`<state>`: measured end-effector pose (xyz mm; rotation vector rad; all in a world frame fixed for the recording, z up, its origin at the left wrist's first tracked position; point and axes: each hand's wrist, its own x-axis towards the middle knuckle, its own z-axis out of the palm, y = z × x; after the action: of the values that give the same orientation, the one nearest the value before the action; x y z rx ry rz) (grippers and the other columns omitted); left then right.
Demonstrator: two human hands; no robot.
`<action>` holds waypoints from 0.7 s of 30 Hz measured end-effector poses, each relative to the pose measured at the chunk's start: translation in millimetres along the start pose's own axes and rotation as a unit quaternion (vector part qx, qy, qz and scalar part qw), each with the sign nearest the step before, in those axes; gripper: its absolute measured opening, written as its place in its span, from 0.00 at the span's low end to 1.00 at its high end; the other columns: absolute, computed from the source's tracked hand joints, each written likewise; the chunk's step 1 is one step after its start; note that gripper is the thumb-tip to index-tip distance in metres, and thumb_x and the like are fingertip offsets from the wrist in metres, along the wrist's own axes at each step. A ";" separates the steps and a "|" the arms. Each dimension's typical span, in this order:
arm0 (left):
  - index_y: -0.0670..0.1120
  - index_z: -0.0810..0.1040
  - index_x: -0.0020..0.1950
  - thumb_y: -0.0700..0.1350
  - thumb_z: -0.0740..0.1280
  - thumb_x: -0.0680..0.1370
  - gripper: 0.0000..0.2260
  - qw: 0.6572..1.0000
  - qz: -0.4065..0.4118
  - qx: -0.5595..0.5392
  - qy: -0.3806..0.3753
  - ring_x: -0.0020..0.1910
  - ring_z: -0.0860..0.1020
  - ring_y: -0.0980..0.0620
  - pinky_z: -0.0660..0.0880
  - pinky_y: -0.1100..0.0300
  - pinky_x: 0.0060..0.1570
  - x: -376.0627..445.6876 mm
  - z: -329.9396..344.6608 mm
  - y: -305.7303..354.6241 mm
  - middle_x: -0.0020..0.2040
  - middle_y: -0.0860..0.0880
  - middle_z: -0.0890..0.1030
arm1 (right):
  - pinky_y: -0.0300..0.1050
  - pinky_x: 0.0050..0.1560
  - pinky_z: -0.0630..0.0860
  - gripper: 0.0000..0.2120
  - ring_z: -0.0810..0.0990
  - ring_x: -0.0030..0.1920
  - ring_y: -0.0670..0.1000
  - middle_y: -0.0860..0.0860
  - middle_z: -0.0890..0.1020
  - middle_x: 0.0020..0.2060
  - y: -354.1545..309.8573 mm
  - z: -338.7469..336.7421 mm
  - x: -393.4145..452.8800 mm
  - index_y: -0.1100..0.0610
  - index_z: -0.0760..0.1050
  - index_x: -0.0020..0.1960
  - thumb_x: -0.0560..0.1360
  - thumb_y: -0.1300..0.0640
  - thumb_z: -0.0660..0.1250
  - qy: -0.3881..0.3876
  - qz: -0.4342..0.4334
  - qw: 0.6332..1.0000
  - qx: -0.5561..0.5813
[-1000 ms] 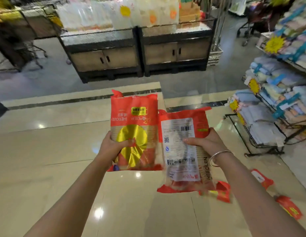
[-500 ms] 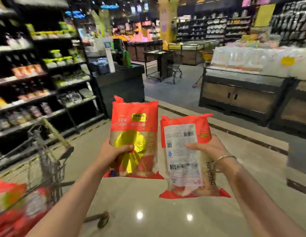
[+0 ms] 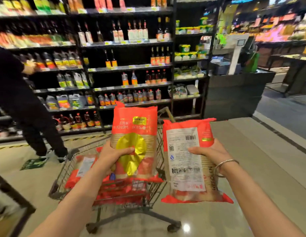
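Observation:
My left hand (image 3: 113, 155) grips a red packet with a gold disc (image 3: 134, 129) by its left edge, thumb across the front. My right hand (image 3: 211, 153) grips a second red packet (image 3: 183, 166) that shows its white label and barcode. Both packets stand upright, side by side. The left one hangs over a wire shopping trolley (image 3: 63, 175); the right one is just beyond the trolley's right rim. Several more red packets (image 3: 84, 166) lie inside the trolley.
Dark shelves of bottles (image 3: 128, 65) fill the wall behind the trolley. A person in black clothes (image 3: 27, 106) stands at the left, reaching into the shelves. A dark counter (image 3: 234, 93) stands at the right, with shiny floor (image 3: 251, 151) beside it.
The view has swung left from a tiled aisle to the bottle shelves, and the trolley now sits under my hands. Both hands keep hold of their packets in the same grip.

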<state>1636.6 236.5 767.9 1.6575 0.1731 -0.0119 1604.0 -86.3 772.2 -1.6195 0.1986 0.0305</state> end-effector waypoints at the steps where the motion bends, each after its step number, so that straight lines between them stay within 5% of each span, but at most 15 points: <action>1: 0.51 0.76 0.46 0.38 0.80 0.63 0.19 1.000 -0.008 0.009 0.010 0.40 0.83 0.49 0.80 0.54 0.42 18.2 -12.8 -3.5 0.42 0.49 0.84 | 0.53 0.47 0.82 0.24 0.87 0.44 0.56 0.56 0.87 0.44 -1.8 17.7 20.8 0.58 0.80 0.51 0.57 0.63 0.82 -0.012 -0.001 1.000 -0.002; 4: 0.51 0.76 0.46 0.36 0.78 0.66 0.17 0.999 -0.029 0.002 0.039 0.42 0.83 0.47 0.79 0.53 0.44 71.6 -45.7 -19.7 0.42 0.49 0.84 | 0.47 0.41 0.81 0.21 0.87 0.42 0.54 0.55 0.87 0.44 -0.4 64.4 91.5 0.57 0.80 0.52 0.61 0.65 0.80 -0.041 0.008 0.999 -0.002; 8: 0.47 0.76 0.51 0.36 0.80 0.64 0.20 0.995 -0.074 0.006 0.071 0.41 0.82 0.48 0.79 0.56 0.39 139.9 -82.1 -44.4 0.46 0.45 0.84 | 0.50 0.47 0.81 0.25 0.87 0.43 0.52 0.52 0.87 0.42 7.1 121.7 175.6 0.56 0.79 0.53 0.58 0.61 0.82 -0.071 0.049 0.996 -0.020; 10: 0.46 0.76 0.55 0.37 0.82 0.61 0.27 0.992 -0.099 0.004 0.073 0.43 0.83 0.47 0.80 0.54 0.42 169.2 -95.7 -58.0 0.47 0.44 0.84 | 0.43 0.40 0.81 0.22 0.87 0.38 0.48 0.53 0.87 0.40 14.5 148.5 209.3 0.57 0.80 0.51 0.59 0.62 0.82 -0.078 0.078 0.994 -0.019; 13: 0.47 0.77 0.53 0.39 0.82 0.61 0.24 0.989 -0.131 0.027 0.065 0.39 0.84 0.52 0.79 0.59 0.38 208.0 -108.9 -83.7 0.45 0.45 0.85 | 0.35 0.26 0.77 0.22 0.85 0.31 0.45 0.55 0.86 0.42 31.2 183.4 250.6 0.59 0.79 0.52 0.60 0.67 0.80 -0.069 0.108 0.992 -0.017; 17: 0.45 0.76 0.57 0.41 0.82 0.61 0.27 0.981 -0.182 0.045 0.053 0.41 0.80 0.54 0.74 0.62 0.35 260.5 -117.4 -121.9 0.46 0.49 0.83 | 0.42 0.33 0.80 0.30 0.86 0.41 0.54 0.58 0.86 0.45 71.8 215.2 300.0 0.63 0.78 0.57 0.57 0.65 0.82 -0.061 0.182 0.981 -0.037; 21: 0.47 0.74 0.62 0.41 0.83 0.57 0.36 0.978 -0.196 0.072 0.013 0.45 0.80 0.57 0.73 0.64 0.38 316.0 -121.2 -172.1 0.50 0.53 0.83 | 0.40 0.30 0.77 0.20 0.85 0.33 0.50 0.55 0.86 0.38 110.5 235.8 338.5 0.61 0.78 0.49 0.60 0.67 0.80 -0.022 0.250 0.967 -0.037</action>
<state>1916.6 404.5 574.1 1.7446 0.5286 -0.3083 1944.8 105.7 600.9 -1.6044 0.5740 0.4645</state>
